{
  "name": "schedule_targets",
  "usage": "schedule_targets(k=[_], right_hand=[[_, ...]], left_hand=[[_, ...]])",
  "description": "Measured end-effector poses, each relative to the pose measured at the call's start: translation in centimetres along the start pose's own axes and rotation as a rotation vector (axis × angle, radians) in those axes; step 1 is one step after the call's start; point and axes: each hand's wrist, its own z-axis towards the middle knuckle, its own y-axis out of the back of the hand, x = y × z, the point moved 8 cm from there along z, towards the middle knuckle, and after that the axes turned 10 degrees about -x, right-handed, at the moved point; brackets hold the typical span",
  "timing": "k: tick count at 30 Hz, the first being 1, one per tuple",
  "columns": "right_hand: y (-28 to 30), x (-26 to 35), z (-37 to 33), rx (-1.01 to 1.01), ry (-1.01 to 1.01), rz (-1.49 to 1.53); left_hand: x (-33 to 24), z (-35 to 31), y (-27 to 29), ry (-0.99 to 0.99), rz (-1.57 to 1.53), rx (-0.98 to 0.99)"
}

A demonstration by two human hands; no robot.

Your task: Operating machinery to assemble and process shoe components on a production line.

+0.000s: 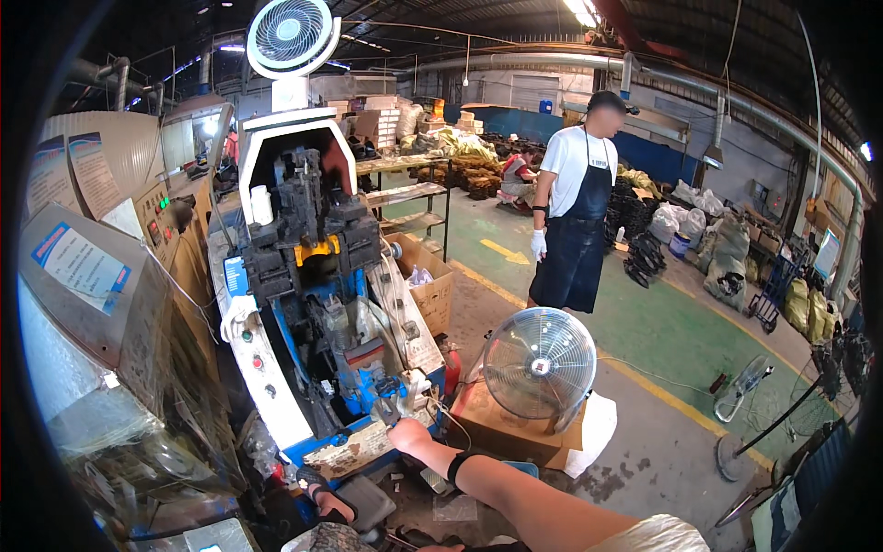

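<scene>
From the lower right my bare right arm, a black band at its wrist, reaches to the front of a large machine (317, 230). My right hand (407, 434) is at the machine's worn white front edge (348, 449), beside a blue fixture (366, 382). Its fingers look closed around a small grey metal part (388, 410), whose kind I cannot make out. At the bottom edge shows a sliver of skin (441, 548), perhaps my left hand; its fingers are hidden. Two buttons, one red (257, 362), sit on the machine's white side panel.
A floor fan (541, 366) stands on a cardboard box (487, 428) to the right. Beyond it is a person in a dark apron (579, 230). Plastic-wrapped equipment (138, 405) crowds the left. A smaller fan (743, 386) and a round-based stand (733, 458) are at the right.
</scene>
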Motion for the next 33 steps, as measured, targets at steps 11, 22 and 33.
schedule_targets(k=[11, 22, 33], right_hand=[[0.8, -0.1, -0.5, 0.016, -0.049, 0.030], [0.4, 0.0, -0.7, 0.047, -0.017, 0.015], [0.6, -0.1, -0.3, 0.028, -0.051, 0.026]], left_hand=[[0.1, 0.4, -0.3, -0.016, 0.005, -0.004], [0.0, 0.1, -0.7, -0.050, -0.019, -0.071], [0.5, 0.6, -0.8, -0.081, 0.043, -0.086]])
